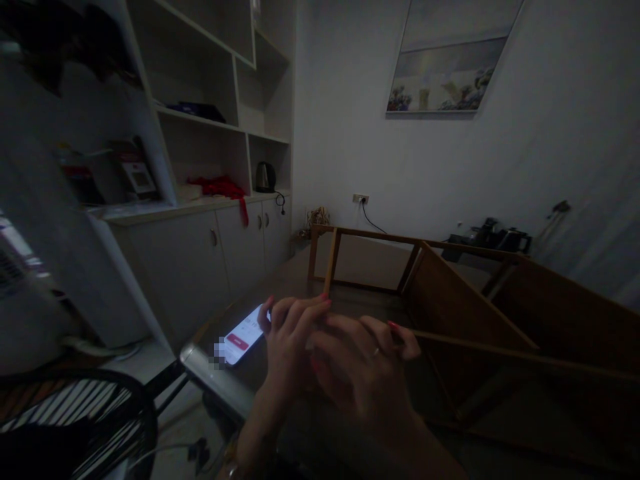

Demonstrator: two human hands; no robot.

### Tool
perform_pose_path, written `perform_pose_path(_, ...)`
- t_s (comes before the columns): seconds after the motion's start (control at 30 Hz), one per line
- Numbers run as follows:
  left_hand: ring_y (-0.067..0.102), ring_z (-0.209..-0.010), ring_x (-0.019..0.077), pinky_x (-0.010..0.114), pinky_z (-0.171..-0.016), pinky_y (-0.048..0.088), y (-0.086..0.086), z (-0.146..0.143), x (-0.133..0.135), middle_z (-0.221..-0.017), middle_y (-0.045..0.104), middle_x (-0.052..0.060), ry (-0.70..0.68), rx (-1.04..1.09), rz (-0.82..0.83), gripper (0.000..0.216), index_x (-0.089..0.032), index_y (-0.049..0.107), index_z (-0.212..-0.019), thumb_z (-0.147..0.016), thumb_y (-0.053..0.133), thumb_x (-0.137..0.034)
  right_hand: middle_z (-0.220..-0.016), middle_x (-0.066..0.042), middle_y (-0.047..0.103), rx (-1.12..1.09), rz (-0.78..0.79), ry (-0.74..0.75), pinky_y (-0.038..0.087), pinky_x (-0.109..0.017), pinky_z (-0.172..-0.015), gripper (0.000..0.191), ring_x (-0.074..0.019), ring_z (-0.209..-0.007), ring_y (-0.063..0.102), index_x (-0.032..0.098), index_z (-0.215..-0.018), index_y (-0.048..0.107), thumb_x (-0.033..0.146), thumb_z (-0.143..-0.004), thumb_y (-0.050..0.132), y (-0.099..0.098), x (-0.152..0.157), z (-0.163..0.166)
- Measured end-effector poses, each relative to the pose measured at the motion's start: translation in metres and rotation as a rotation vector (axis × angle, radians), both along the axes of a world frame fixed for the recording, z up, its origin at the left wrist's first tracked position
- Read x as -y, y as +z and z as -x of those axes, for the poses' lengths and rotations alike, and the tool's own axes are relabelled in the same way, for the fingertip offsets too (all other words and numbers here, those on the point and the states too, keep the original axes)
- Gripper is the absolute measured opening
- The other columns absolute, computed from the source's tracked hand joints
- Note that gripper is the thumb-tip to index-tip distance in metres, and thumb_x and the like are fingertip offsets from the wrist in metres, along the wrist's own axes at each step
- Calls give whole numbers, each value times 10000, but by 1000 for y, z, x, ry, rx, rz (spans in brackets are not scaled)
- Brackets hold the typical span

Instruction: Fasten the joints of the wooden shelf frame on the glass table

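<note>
My left hand and my right hand meet low in the middle of the dim view, fingers bent and touching each other. The left fingers curl toward the right hand. A ring shows on a finger of the right hand. What lies between the hands is hidden. A lit phone lies face up on the dark table, just left of my left hand.
A wooden furniture frame lies on its side right of and behind the hands. White cabinets and shelves stand at the left, with a kettle and a red cloth. A fan grille fills the bottom left corner.
</note>
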State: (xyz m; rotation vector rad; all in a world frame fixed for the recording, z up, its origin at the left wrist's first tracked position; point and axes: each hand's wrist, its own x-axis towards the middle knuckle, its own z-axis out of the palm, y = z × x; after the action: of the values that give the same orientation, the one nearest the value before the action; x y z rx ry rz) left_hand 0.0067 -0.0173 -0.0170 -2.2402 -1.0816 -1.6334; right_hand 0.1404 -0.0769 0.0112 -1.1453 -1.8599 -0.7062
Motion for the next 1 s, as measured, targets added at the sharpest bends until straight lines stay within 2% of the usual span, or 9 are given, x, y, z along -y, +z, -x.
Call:
perform_pose_path(0.2,514,-1026,227,429,-1049,206,1,-1,1,-1066,707,4,-1,10,9,238,-296,590,-1155,-950,471,-279,-1086,63,709,-9,-15,-4,240,-417,-920,255,-185,-990,536,387,-1026,696,444,-986,451,0,-1,0)
perform_pose_path(0.6,507,-999,224,428,-1047,198,0,-3,0,-1039,714,1,18,35,-29,225,-296,600,-1131,-971,442,-299,-1111,81,696,-8,-4,2,230,-425,-925,224,-191,-1008,535,392,-1028,687,443,-973,476,-3,-1,-1)
perform_pose_path(1.0,513,-1002,229,428,-1043,212,-1,-4,-1,-1039,714,2,21,28,-20,241,-301,597,-1139,-922,505,-251,-1087,63,707,-7,-19,5,239,-414,-921,249,-185,-990,536,389,-1014,697,452,-982,459,-2,-1,-1)
